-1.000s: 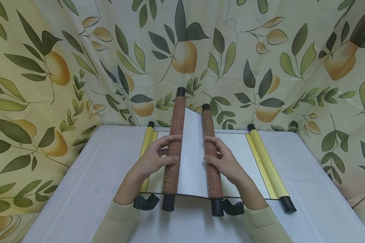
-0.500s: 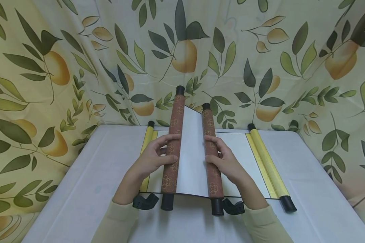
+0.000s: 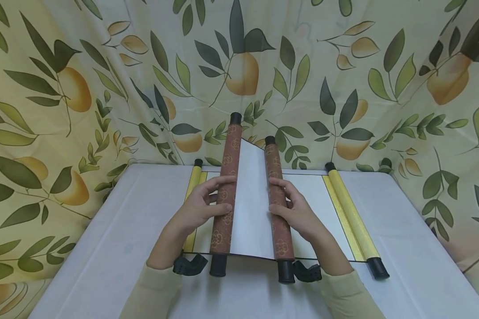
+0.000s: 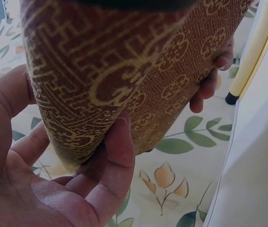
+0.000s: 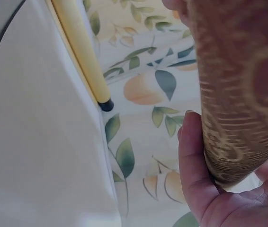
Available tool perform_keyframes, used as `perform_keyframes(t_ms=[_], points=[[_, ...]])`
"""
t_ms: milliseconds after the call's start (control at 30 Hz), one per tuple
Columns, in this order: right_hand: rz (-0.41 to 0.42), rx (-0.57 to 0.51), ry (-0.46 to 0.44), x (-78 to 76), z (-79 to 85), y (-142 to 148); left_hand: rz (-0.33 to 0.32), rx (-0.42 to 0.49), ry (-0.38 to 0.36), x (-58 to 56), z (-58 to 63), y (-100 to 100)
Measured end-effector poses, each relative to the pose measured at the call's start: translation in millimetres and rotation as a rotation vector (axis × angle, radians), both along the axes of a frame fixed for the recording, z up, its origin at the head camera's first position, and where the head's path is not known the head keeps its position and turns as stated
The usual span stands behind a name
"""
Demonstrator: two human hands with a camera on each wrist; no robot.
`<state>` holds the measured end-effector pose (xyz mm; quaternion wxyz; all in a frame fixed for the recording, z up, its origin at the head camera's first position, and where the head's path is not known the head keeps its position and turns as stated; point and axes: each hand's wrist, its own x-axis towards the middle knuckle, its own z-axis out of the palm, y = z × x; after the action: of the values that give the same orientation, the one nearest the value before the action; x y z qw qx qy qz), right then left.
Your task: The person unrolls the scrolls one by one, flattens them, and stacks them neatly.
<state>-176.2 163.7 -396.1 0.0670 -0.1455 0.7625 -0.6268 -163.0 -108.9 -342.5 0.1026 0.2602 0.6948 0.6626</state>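
Observation:
A scroll with brown, gold-patterned backing is held above the table, partly unrolled. My left hand grips its left roll, thumb in front and fingers curled behind. Around the right roll my right hand holds on in the same way. Blank white paper spans the gap between the rolls, which have black end knobs. In the left wrist view, curled fingers press against the patterned backing. The right wrist view has the other roll resting in the palm.
Beneath lies a second, opened scroll with a white sheet and yellow rollers, one at the right and one at the left. Black curved pieces sit at both wrists. A fruit-printed curtain hangs behind the white table.
The left roll has shifted slightly left with my left hand, so the paper between the rolls looks a little wider. My right hand has barely moved.

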Motion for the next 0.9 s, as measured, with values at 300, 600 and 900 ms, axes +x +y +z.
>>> perform_keyframes(t_ms=[300, 600, 900], points=[[0.004, 0.003, 0.006, -1.0, -1.5, 1, 0.001, 0.018, 0.001, -9.6, -16.2, -4], [0.015, 0.001, 0.003, 1.3, 4.8, -1, 0.016, 0.01, 0.022, -10.5, -16.9, -7], [0.012, 0.022, -0.02, 12.1, 22.2, -6, 0.018, 0.001, 0.021, -10.7, -15.3, -9]])
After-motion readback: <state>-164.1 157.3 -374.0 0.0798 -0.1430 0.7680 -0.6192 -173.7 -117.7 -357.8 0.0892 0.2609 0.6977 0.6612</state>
